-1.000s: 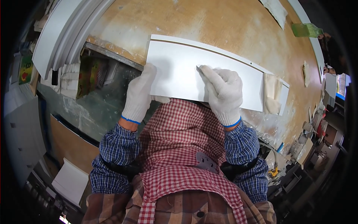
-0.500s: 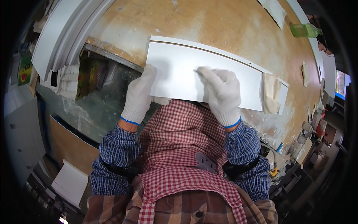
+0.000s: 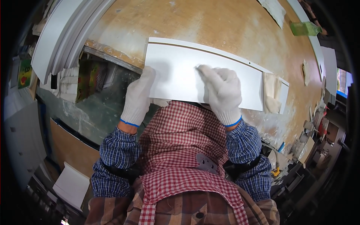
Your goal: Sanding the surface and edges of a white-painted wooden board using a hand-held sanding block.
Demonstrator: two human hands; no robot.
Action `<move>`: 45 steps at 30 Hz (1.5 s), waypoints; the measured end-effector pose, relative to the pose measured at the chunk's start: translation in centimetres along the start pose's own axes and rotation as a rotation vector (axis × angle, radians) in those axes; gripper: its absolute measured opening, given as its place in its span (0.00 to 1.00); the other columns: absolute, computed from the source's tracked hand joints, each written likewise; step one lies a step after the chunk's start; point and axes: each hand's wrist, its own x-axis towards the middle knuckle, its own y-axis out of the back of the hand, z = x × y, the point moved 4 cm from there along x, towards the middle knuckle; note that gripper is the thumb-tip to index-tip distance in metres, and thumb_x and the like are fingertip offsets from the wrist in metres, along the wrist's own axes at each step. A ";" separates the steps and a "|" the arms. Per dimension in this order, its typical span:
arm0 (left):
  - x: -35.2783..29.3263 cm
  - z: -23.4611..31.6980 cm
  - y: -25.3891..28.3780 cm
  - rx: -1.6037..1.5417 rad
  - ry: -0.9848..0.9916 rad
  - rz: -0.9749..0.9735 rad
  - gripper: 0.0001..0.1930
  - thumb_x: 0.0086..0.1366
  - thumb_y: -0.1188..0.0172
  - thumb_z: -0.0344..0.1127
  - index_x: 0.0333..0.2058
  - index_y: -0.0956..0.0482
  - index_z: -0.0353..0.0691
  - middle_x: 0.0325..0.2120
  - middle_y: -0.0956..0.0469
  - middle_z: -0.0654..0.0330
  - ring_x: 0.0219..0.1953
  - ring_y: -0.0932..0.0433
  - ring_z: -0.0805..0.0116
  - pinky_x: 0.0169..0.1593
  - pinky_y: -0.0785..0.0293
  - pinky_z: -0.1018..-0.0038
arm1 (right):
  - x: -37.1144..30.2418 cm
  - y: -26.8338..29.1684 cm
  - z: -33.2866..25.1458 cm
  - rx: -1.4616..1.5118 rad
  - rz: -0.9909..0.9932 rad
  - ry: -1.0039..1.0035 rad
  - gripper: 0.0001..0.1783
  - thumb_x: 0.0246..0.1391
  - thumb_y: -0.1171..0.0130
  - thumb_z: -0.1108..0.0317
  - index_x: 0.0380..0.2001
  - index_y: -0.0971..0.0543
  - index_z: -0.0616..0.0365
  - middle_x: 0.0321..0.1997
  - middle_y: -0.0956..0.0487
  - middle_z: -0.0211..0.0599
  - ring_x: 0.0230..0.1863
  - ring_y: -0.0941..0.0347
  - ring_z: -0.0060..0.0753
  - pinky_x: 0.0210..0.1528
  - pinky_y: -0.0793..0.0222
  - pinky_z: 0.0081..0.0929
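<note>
A long white panel [image 3: 176, 80] with a groove along its far edge lies across the worktable in front of me. My left hand [image 3: 138, 93], in a white knit glove, is closed round the panel's left end, thumb on top and fingers beneath. My right hand [image 3: 224, 90], gloved alike, rests over the panel's middle with its fingers bunched in a pinch. The fingertips point at the white surface; whatever they may hold is too small to make out. A folded beige cloth [image 3: 272, 92] lies over the panel's right end.
The wooden worktable [image 3: 202, 18] is stained and scuffed. Long white mouldings [image 3: 62, 37] are stacked at the far left, above a gap with a printed bag [image 3: 87, 79]. A green bottle [image 3: 304, 29] lies at the far right. Assorted clutter lines the right side.
The panel and both hands sit very slightly further left in view. The right fingertips have barely shifted on the panel; the left hand keeps its grip.
</note>
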 end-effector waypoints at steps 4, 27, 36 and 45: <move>0.0 0.0 -0.2 -0.003 0.007 -0.002 0.34 0.77 0.47 0.54 0.55 0.28 0.18 0.39 0.18 0.48 0.32 0.14 0.64 0.27 0.14 0.72 | 0.0 -0.1 0.0 0.018 -0.088 0.030 0.14 0.52 0.30 0.75 0.44 0.13 0.53 0.33 0.17 0.39 0.34 0.22 0.40 0.35 0.26 0.32; -0.4 0.3 -0.1 -0.009 -0.019 0.009 0.35 0.75 0.45 0.55 0.51 0.26 0.16 0.36 0.17 0.44 0.28 0.14 0.61 0.25 0.14 0.71 | 0.5 -0.6 -1.1 0.097 -0.081 0.111 0.18 0.50 0.40 0.76 0.44 0.15 0.47 0.26 0.22 0.36 0.26 0.26 0.44 0.28 0.30 0.41; 0.9 -0.9 0.2 0.327 -0.129 -0.075 0.31 0.78 0.51 0.55 0.55 0.27 0.24 0.40 0.16 0.49 0.34 0.13 0.59 0.30 0.15 0.70 | -2.1 1.0 -3.5 0.406 -0.341 0.232 0.20 0.48 0.38 0.77 0.47 0.17 0.53 0.31 0.22 0.39 0.34 0.24 0.47 0.40 0.27 0.38; 0.8 -0.6 1.9 0.096 -0.078 0.019 0.30 0.77 0.50 0.59 0.60 0.28 0.37 0.43 0.17 0.55 0.35 0.15 0.62 0.26 0.24 0.75 | -19.7 18.3 15.3 0.385 0.764 -1.067 0.19 0.66 0.42 0.69 0.58 0.19 0.62 0.48 0.15 0.31 0.40 0.23 0.20 0.44 0.26 0.19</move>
